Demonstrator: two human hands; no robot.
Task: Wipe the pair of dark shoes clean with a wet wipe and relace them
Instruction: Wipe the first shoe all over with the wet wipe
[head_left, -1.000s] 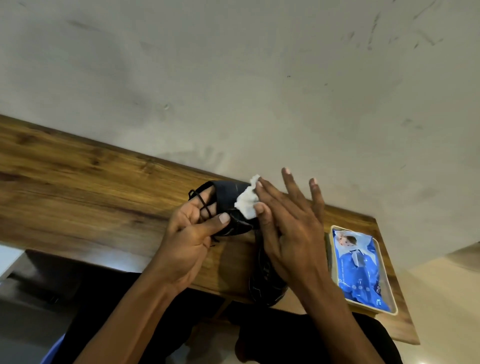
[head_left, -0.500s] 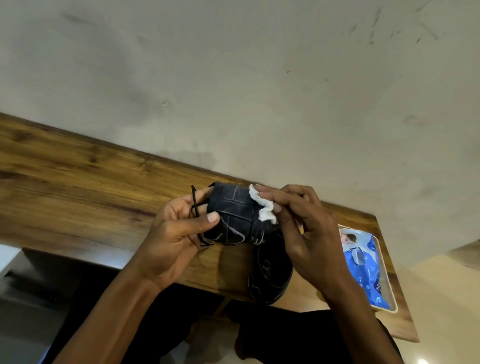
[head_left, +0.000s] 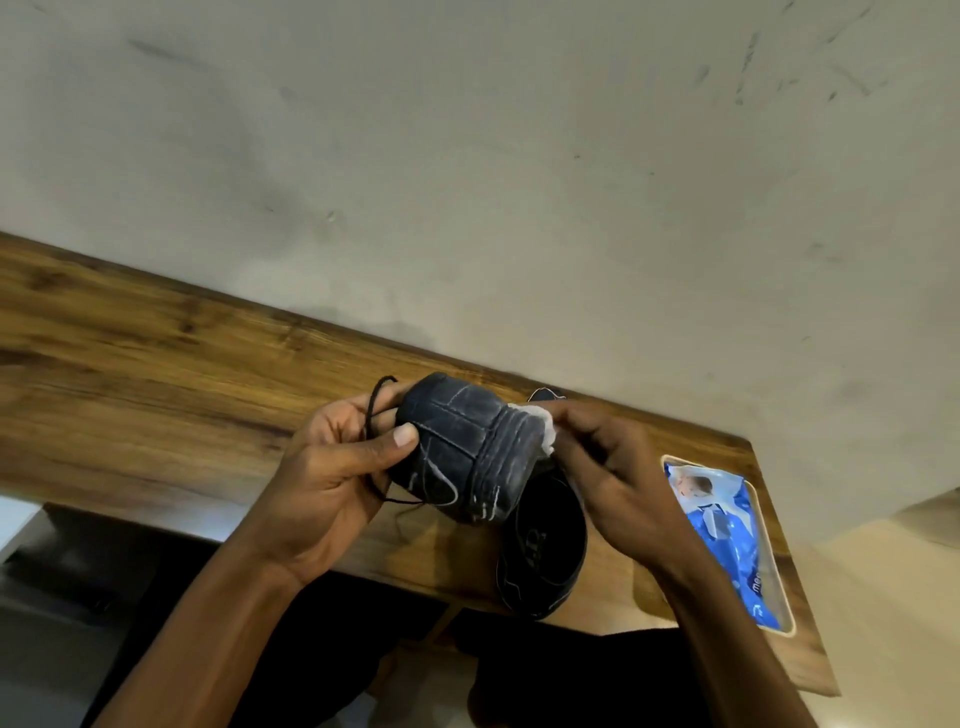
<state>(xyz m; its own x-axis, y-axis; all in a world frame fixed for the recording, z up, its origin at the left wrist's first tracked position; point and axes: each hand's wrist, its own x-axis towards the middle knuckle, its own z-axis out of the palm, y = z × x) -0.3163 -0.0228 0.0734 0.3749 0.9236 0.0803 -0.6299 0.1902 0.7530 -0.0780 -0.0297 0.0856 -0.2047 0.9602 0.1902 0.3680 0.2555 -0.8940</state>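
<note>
The left hand (head_left: 332, 467) covered one end of the held shoe (head_left: 462, 447), so that end could not be seen. The black lace (head_left: 375, 415) ran in behind the fingers, and its ends were hidden. Most of the white wipe (head_left: 540, 423) was tucked behind the shoe and under the right hand (head_left: 613, 473); only a small bit showed. The second shoe (head_left: 545, 551) lay partly under the held shoe and the right hand. The right arm hid a corner of the blue wipes pack (head_left: 727, 525), and its writing was too small to read. The wooden table (head_left: 130, 364) was cut off at the left edge.
</note>
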